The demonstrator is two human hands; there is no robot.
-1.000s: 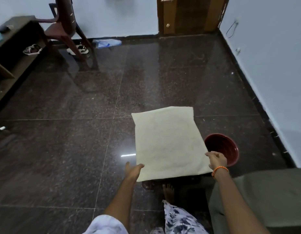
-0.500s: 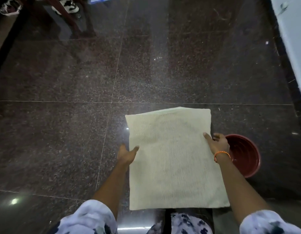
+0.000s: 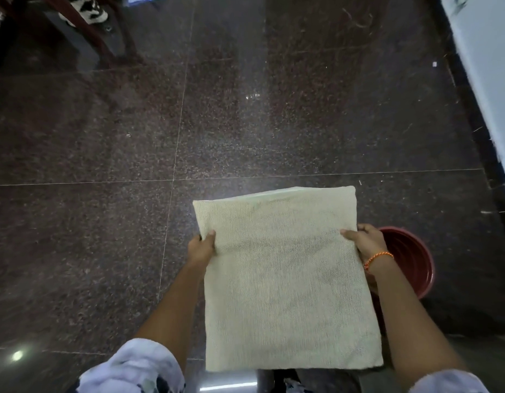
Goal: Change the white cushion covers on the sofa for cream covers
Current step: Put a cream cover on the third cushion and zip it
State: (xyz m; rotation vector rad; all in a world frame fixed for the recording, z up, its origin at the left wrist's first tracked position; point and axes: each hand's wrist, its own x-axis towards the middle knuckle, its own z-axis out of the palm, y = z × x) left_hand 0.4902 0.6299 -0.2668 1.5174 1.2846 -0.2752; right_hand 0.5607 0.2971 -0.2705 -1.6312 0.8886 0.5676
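Dark speckled granite floor tiles (image 3: 104,123) fill most of the room below the person, glossy enough to throw back a patch of light. At the far left stand the legs of a reddish wooden chair (image 3: 84,29) with a patterned sandal (image 3: 88,9) beside them, and a pale wall (image 3: 483,61) with a black skirting runs down the right side.

Held out flat over the floor, near the person's body, is a cream cushion cover (image 3: 288,279). It looks thin and limp, and darker shapes show faintly through the weave, so I judge there is no cushion inside it. A paler inner layer peeks out along its far edge, which may be the opening. The left hand (image 3: 201,248) grips the left edge, thumb on top and fingers curled underneath. The right hand (image 3: 364,242), with an orange bead bracelet (image 3: 378,258) at the wrist, pinches the right edge the same way. Just beside that hand, on the floor, sits a red plastic bucket (image 3: 410,265), partly hidden by the cover.

As for progress, one cream cover is in hand and spread ready. No sofa, cushion or white cover is in sight here, so how many have been swapped cannot be told. By my reckoning, filling this cover and setting it on the sofa are yet to come.
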